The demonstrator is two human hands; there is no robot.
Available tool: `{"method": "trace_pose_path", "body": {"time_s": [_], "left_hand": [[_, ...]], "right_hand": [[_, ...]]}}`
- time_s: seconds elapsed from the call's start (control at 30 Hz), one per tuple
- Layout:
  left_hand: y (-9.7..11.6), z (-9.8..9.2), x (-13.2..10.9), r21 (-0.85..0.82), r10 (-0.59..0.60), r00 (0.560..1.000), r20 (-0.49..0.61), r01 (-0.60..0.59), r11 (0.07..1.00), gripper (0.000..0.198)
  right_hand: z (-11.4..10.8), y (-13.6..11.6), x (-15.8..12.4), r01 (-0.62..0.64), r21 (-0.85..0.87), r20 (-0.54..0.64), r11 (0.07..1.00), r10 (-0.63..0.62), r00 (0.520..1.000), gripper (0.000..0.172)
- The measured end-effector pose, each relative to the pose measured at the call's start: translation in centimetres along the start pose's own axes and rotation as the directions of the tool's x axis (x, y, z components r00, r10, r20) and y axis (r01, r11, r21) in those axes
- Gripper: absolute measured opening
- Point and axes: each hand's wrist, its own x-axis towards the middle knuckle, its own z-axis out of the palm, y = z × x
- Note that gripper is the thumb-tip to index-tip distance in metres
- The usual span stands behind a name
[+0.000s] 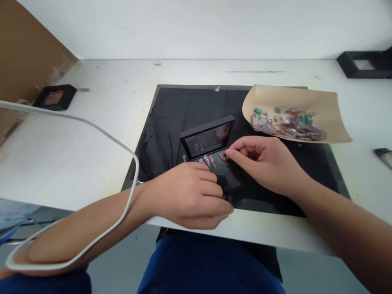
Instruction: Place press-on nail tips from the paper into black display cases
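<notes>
A small black box (231, 179) lies on the dark mat with its windowed lid (208, 141) raised. Several decorated press-on nails (206, 160) sit in a row inside it, near the hinge. My right hand (266, 161) reaches in from the right, thumb and forefinger pinched on a press-on nail (226, 158) at the right end of the row; the fingertips partly cover it. At the box's front left, my left hand (190, 196) is closed with its fingers curled under. Whatever it may hold is hidden, and it covers part of the box.
Right behind my right hand, a tan paper tray (324, 98) holds many loose nails in clear, green and reddish tones. Other black windowed boxes lie at the far left (58, 98) and far right (349, 65). A white cable (101, 132) loops over my left forearm.
</notes>
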Motion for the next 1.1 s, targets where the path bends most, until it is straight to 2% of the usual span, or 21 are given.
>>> {"method": "trace_pose_path", "body": {"time_s": [0.3, 0.5, 0.63, 0.77, 0.93, 1.1], "left_hand": [[0.1, -0.1, 0.0, 0.006, -0.004, 1.0, 0.013, 0.004, 1.0, 0.013], [-0.1, 0.0, 0.0, -0.015, -0.014, 1.0, 0.015, 0.014, 1.0, 0.014], [-0.3, 0.0, -0.1, -0.026, -0.023, 1.0, 0.015, 0.023, 0.999, 0.014], [-0.2, -0.1, -0.2, -0.025, -0.02, 0.999, 0.035, 0.021, 0.999, 0.015], [-0.1, -0.2, -0.1, -0.002, -0.022, 0.999, 0.036, 0.023, 1.0, 0.015], [0.0, -0.3, -0.1, 0.005, -0.021, 0.999, 0.036, 0.021, 1.0, 0.016]], "right_hand": [[0.3, 0.3, -0.3, -0.032, -0.017, 0.011, 0.999, 0.032, 0.999, 0.023], [0.4, -0.2, -0.4, -0.019, -0.204, -0.051, 0.979, 0.009, 0.999, 0.019], [0.0, -0.2, -0.5, -0.018, -0.272, -0.014, 0.962, 0.015, 1.0, 0.018], [-0.5, 0.3, -0.6, 0.017, -0.205, 0.022, 0.979, -0.013, 1.0, 0.011], [-1.2, 0.5, -0.5, 0.082, -0.2, 0.144, 0.976, -0.054, 0.988, 0.013], [-1.3, 0.2, -0.5, 0.117, -0.257, 0.111, 0.959, -0.091, 0.99, 0.011]]}}
